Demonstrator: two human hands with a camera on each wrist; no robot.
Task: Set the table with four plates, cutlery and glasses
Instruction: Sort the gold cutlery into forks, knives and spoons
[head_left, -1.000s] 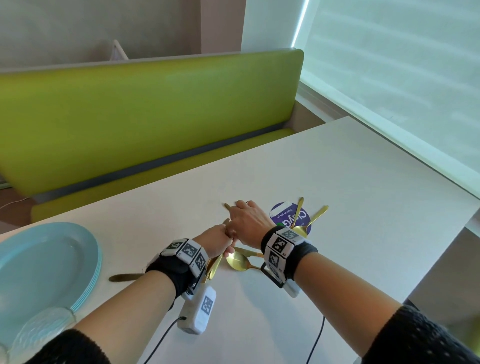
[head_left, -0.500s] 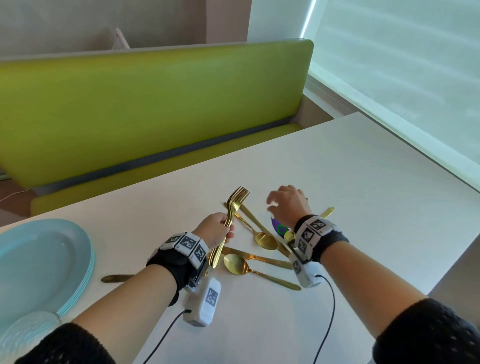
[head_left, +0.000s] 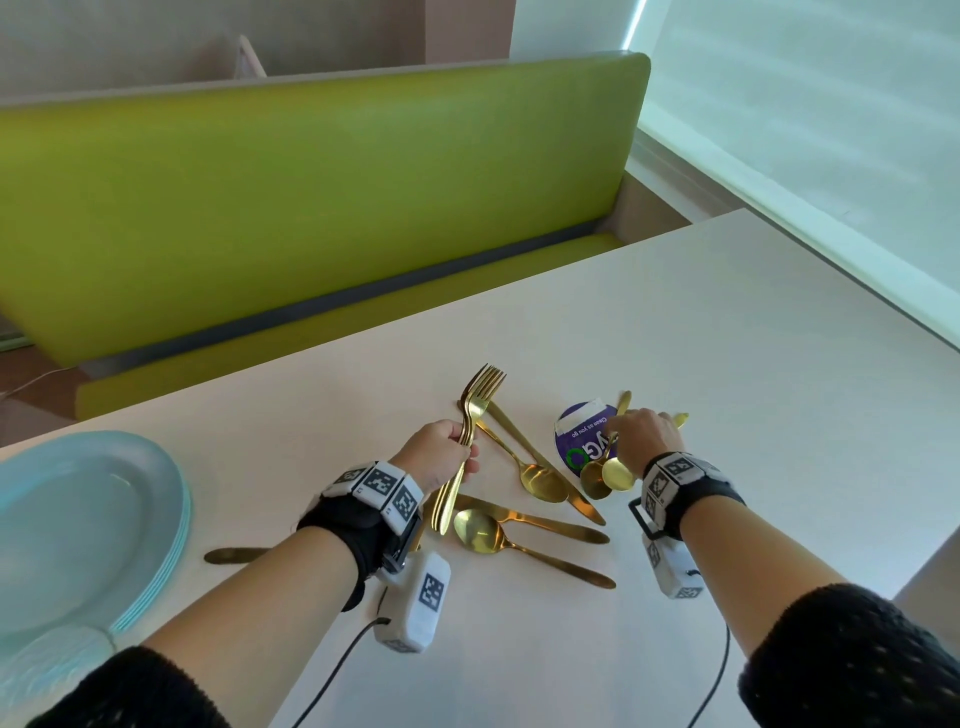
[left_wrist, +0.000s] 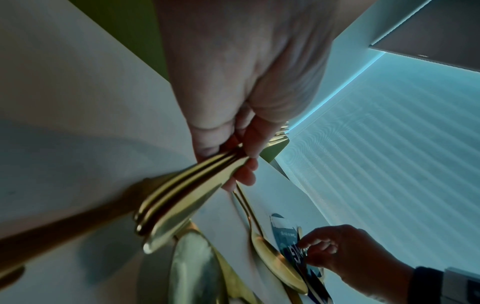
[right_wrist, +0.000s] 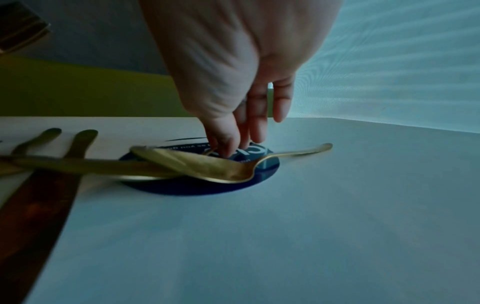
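My left hand (head_left: 441, 453) grips a bundle of gold forks (head_left: 469, 439) by their handles, tines up and away from me; the left wrist view shows the fingers (left_wrist: 248, 148) wrapped round the forks (left_wrist: 182, 195). My right hand (head_left: 641, 436) reaches down over two gold spoons (head_left: 616, 472) that lie on a round blue sticker (head_left: 574, 441). Its thumb and forefinger (right_wrist: 223, 144) pinch one spoon's handle; the other spoon (right_wrist: 215, 167) lies in front. More gold spoons (head_left: 543, 483) and knives (head_left: 545, 521) lie loose between my hands.
A stack of pale blue plates (head_left: 78, 519) sits at the left of the white table (head_left: 727, 389), with a clear glass (head_left: 47, 667) near it. One knife (head_left: 234, 555) lies by the plates. A green bench (head_left: 311, 208) runs along the far side, a window to the right.
Both hands were together over the cutlery a second ago. My left hand has lifted the forks upright, and my right hand has moved right and come down onto the spoons on the sticker.
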